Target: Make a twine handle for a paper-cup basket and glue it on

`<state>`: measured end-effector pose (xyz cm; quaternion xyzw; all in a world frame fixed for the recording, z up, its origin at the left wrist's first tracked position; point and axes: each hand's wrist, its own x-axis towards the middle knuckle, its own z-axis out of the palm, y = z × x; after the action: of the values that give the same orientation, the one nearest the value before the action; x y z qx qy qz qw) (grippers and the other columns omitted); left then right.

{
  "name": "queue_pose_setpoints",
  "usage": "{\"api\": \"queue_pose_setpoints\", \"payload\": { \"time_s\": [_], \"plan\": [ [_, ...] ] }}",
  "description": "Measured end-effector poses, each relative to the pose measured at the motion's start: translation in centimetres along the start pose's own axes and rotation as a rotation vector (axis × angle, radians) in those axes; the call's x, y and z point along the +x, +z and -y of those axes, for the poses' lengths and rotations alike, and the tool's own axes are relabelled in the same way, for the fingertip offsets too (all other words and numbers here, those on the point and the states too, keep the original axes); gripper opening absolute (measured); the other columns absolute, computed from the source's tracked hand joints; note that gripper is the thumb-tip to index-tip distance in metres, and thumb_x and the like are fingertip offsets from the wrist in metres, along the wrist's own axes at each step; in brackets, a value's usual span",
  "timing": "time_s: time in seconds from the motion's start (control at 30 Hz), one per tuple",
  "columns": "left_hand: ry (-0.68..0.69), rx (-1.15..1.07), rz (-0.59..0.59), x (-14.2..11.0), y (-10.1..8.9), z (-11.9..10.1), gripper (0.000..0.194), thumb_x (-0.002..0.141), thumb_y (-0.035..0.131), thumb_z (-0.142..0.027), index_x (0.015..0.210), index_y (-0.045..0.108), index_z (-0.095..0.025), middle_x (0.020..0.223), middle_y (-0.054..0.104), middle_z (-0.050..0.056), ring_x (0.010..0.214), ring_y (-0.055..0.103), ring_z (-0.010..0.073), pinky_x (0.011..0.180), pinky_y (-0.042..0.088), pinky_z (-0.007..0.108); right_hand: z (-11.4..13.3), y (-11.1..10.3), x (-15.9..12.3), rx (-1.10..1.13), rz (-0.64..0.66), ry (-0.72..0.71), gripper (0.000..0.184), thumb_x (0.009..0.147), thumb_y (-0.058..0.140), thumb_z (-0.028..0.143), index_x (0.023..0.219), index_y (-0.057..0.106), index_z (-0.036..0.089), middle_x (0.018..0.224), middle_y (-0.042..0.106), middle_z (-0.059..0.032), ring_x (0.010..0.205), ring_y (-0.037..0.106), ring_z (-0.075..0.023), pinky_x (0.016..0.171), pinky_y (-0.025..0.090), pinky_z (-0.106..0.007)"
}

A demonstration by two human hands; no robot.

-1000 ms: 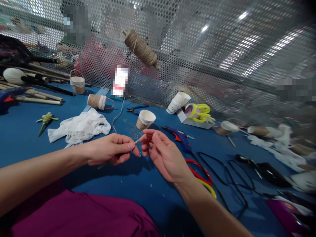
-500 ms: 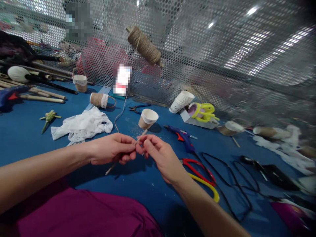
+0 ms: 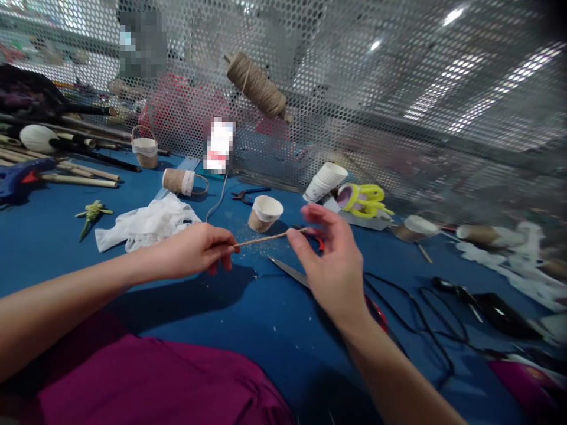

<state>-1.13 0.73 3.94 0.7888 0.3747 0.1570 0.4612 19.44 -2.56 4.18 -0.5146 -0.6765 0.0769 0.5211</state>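
A thin brown twine [image 3: 261, 239] stretches nearly level above the blue table between my two hands. My left hand [image 3: 199, 251] is closed, pinching one end between thumb and fingers. At the other end, my right hand [image 3: 334, 265] has its thumb and blurred fingers apart, the twine running past the thumb tip. Just beyond the twine stands a small paper cup [image 3: 264, 213] wrapped in brown cord with a white lace band. Scissors [image 3: 287, 271] lie under my right hand, their blades pointing left and their handles mostly hidden.
White lace [image 3: 150, 221] lies heaped at left near a green woven figure [image 3: 93, 217]. Behind are a tipped cord-wrapped basket [image 3: 178, 182], pliers [image 3: 250, 193] and stacked paper cups [image 3: 325, 182]. A twine spool [image 3: 257, 85] is at the mesh panel [image 3: 354, 112]. Black cable [image 3: 420, 321] loops at right.
My hands have moved apart, the right one up and rightward with its fingers opening. The twine, bunched between my fingertips before, is now drawn out straight. Scissor blades have come into view.
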Motion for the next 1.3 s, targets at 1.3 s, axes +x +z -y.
{"api": "queue_pose_setpoints", "payload": {
  "time_s": [1.3],
  "plan": [
    [0.382, 0.884, -0.538, -0.2, 3.5, 1.0, 0.033, 0.089, 0.038, -0.028, 0.063, 0.054, -0.015, 0.055, 0.057, 0.004, 0.051, 0.051, 0.0144, 0.049, 0.031, 0.026, -0.3, 1.3, -2.1, -0.739, 0.332, -0.467, 0.037, 0.094, 0.035, 0.031, 0.072, 0.061, 0.017, 0.058, 0.064, -0.0034, 0.052, 0.053, -0.0134, 0.055, 0.031, -0.027]
  ]
}}
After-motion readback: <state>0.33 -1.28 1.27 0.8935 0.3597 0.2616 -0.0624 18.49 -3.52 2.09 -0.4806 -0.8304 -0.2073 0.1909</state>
